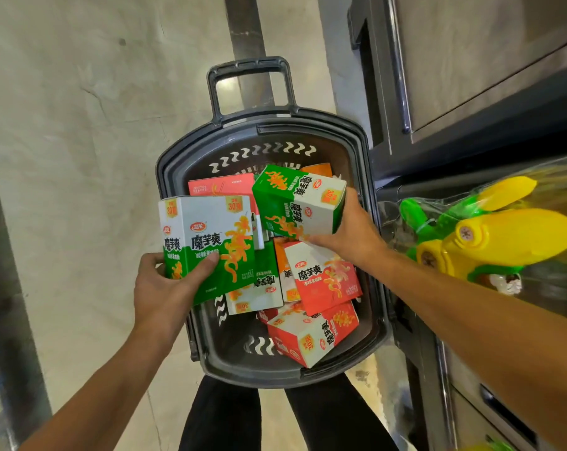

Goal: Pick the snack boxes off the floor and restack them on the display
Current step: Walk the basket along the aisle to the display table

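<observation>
A dark grey plastic shopping basket [368, 177] holds jumbled red-and-white snack boxes [321, 278]; the left hand [164, 288] grips a green-and-white carton [207, 242] above its rim, the right hand [350, 236] grips another green-and-white box [295, 200].

We see two green-and-white snack boxes lifted over a dark grey basket [177, 164]. The larger-looking green box [207, 245] faces us upright, tilted slightly, gripped at its lower left corner by the left hand [164, 288]. The second green box [296, 201] is turned on its side, held by the right hand [350, 229] at its right end. Inside the basket, red-and-white boxes [324, 278] and another green one [262, 288] lie jumbled at mixed angles; one red box [308, 333] leans against the near wall.
</observation>
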Tool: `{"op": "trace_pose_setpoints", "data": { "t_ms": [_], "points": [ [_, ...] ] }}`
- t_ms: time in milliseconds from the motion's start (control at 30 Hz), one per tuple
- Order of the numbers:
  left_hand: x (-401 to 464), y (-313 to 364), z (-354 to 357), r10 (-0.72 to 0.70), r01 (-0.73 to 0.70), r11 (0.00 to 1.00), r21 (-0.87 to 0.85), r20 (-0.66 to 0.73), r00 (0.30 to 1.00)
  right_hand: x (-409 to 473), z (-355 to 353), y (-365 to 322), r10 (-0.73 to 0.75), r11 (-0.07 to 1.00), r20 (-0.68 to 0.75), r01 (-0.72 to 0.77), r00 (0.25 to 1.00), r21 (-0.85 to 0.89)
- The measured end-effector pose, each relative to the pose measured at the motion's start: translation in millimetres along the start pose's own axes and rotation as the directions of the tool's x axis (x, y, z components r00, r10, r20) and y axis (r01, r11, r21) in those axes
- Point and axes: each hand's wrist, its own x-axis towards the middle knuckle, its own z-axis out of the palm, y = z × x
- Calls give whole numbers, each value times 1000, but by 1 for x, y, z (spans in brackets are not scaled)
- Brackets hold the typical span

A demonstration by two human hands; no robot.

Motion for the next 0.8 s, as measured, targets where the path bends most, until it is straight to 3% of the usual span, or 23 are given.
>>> {"op": "trace_pose_setpoints", "data": {
  "t_ms": [100,233,400,500,800],
  "points": [
    [-4,5,-4,20,-20,1000,-4,-5,1000,-6,4,-9,1,1000,-80,-3,997,-22],
    [-17,24,-28,62,-62,998,-34,25,998,-37,1,-37,-18,989,-217,50,976,143],
    [-50,66,-81,178,-169,980,-107,74,981,-104,-27,-82,16,974,-329,59,944,218],
    [-78,99,-125,242,-218,959,-183,125,962,-162,-50,-120,44,949,-393,85,919,305],
    [-202,169,-259,438,-369,892,-259,299,848,-409,-112,-215,75,924,-629,183,774,336]
  ]
}}
